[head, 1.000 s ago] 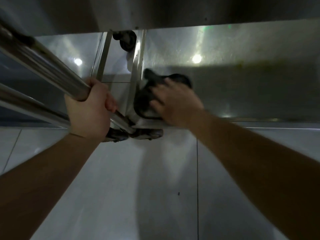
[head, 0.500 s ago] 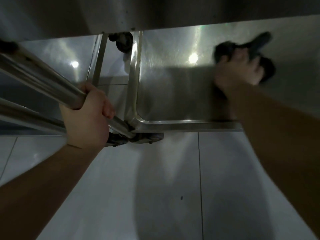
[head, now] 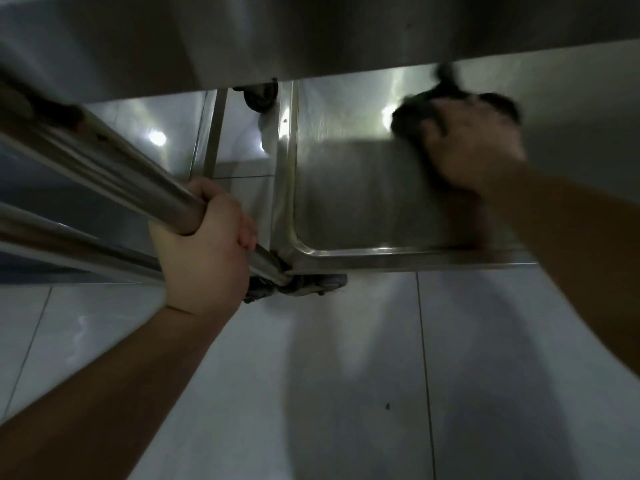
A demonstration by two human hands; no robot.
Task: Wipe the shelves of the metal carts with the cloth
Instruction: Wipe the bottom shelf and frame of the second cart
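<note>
Gripping the cart's upright post [head: 114,174] with the left hand [head: 204,251], fingers wrapped fully round the tube just above the bottom shelf's near-left corner. Casters [head: 304,284] showing beneath that corner, resting on the tiled floor [head: 346,393]. Pressing the dark cloth [head: 415,112] onto the bottom shelf [head: 346,188] near its far edge with the right hand [head: 474,147], fingers curling over the bunched fabric; blurred, exact grip unclear. Upper shelf [head: 311,36] overhanging.
</note>
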